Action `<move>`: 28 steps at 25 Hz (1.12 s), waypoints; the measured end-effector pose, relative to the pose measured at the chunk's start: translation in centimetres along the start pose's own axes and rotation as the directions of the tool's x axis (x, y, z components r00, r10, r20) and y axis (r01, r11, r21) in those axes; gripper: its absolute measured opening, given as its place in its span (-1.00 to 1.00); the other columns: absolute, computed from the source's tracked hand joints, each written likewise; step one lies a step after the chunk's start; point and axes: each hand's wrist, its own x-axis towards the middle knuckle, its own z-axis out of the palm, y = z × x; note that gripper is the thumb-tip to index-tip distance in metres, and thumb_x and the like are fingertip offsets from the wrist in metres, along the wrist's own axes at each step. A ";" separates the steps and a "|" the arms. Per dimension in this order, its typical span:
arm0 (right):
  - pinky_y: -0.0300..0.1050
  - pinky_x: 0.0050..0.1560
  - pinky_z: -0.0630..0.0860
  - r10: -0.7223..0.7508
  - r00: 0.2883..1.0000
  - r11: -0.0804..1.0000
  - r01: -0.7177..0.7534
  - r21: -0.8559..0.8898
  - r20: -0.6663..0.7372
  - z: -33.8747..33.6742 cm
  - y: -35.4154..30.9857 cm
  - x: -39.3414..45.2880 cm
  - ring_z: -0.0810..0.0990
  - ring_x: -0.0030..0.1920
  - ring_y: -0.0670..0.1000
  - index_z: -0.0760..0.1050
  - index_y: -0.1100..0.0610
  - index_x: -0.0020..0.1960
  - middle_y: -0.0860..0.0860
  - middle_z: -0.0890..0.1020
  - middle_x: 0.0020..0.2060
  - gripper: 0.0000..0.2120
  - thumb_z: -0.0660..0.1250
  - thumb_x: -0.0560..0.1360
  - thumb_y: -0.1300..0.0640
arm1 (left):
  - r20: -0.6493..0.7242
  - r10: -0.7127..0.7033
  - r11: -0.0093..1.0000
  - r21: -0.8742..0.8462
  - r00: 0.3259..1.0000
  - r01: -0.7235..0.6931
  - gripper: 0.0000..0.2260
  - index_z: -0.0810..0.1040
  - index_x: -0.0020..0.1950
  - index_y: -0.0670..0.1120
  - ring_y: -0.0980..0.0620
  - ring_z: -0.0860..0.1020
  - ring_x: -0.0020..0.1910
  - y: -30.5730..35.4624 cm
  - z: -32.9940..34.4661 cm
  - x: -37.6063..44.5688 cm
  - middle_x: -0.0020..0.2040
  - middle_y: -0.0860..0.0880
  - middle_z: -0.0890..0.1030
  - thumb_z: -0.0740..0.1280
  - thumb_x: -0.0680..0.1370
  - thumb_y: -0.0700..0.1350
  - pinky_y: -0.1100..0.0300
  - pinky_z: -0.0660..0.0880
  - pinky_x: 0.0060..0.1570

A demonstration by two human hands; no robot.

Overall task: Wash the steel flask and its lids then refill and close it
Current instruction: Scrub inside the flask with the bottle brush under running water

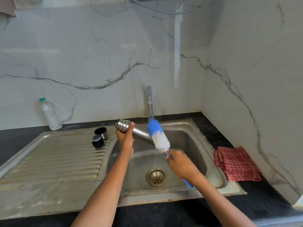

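The left hand [125, 139] grips the open steel flask [131, 130] near its neck, tilted over the sink [193, 128], mouth pointing up-left; the right hand [181, 166] holds the blue handle of a bottle brush [158, 136], its bristles against the flask's outer side below the tap [150, 102]; washing looks underway. Two lids [99, 137] wait on the drainboard, seemingly unwashed; refilling, perhaps from the water bottle [50, 114], and closing remain.

White marble-look walls [98, 54] meet in a corner above a dark countertop [270, 199] holding a steel sink [211, 154]
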 end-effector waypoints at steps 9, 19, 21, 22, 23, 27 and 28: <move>0.09 0.02 0.45 -0.203 0.975 0.940 0.168 -0.298 -0.091 1.5 -0.8 -0.5 0.58 0.17 0.30 0.18 -0.15 0.56 0.17 0.63 0.18 -0.58 0.03 0.71 0.01 | -0.046 -0.099 0.995 0.013 0.994 0.099 -0.38 0.30 0.33 -0.11 -0.09 0.63 0.03 0.0 2.7 -0.7 0.14 -0.15 0.61 0.60 0.46 -0.03 -0.29 0.66 -0.09; 0.07 0.13 0.45 -0.163 0.983 0.979 0.151 -0.139 -0.086 1.2 -0.5 -1.8 0.54 0.21 0.26 0.35 -0.07 0.46 0.15 0.63 0.16 -0.65 0.07 0.70 0.06 | 0.016 -0.108 0.985 0.140 0.994 0.105 -0.41 0.50 0.27 -0.13 -0.13 0.71 0.03 -0.1 2.0 -0.4 0.08 -0.19 0.71 0.65 0.36 0.02 -0.04 0.66 -0.28; 0.06 0.11 0.45 -0.093 0.993 0.987 0.081 -0.141 -0.077 0.6 0.5 -1.8 0.55 0.19 0.26 0.40 -0.05 0.40 0.15 0.62 0.15 -0.68 0.07 0.69 0.05 | 0.022 -0.112 0.983 0.147 0.993 0.107 -0.34 0.47 0.32 -0.07 -0.08 0.69 0.07 0.3 2.1 -0.1 0.12 -0.13 0.70 0.66 0.34 0.06 -0.04 0.66 -0.29; 0.04 0.10 0.45 -0.035 0.996 0.991 0.024 -0.130 -0.078 0.0 1.2 -1.5 0.56 0.16 0.25 0.45 -0.03 0.32 0.15 0.62 0.13 -0.72 0.08 0.68 0.05 | 0.034 -0.118 0.980 0.163 0.992 0.111 -0.32 0.45 0.34 -0.04 -0.06 0.67 0.11 0.5 2.2 0.0 0.16 -0.08 0.68 0.67 0.33 0.07 -0.04 0.65 -0.28; 0.02 0.06 0.46 0.027 0.997 0.995 -0.033 -0.090 -0.074 -0.5 1.9 -1.2 0.58 0.11 0.24 0.50 -0.02 0.21 0.16 0.63 0.07 -0.76 0.10 0.66 0.06 | 0.052 -0.128 0.976 0.185 0.990 0.117 -0.32 0.42 0.35 -0.03 -0.03 0.64 0.12 0.7 2.3 -0.1 0.18 -0.06 0.66 0.66 0.35 0.06 -0.04 0.64 -0.27; -0.16 -0.39 0.42 0.102 0.993 0.987 -0.094 0.127 -0.058 -1.6 2.0 0.2 0.53 -0.36 -0.02 0.45 0.08 -0.15 0.06 0.56 -0.28 -0.78 0.11 0.62 0.12 | 0.110 -0.194 0.954 0.254 0.975 0.161 -0.37 0.27 0.40 -0.02 -0.06 0.55 0.15 0.5 3.0 -0.7 0.21 -0.04 0.55 0.57 0.49 -0.11 -0.28 0.60 0.06; -0.19 -0.45 0.39 0.085 0.995 0.985 -0.076 0.156 -0.056 -1.6 1.5 0.4 0.50 -0.42 -0.08 0.46 0.12 -0.12 0.04 0.55 -0.32 -0.79 0.11 0.63 0.13 | 0.125 -0.205 0.950 0.263 0.971 0.167 -0.37 0.25 0.41 -0.01 -0.07 0.54 0.16 0.4 3.0 -0.6 0.21 -0.04 0.54 0.56 0.50 -0.13 -0.31 0.58 0.12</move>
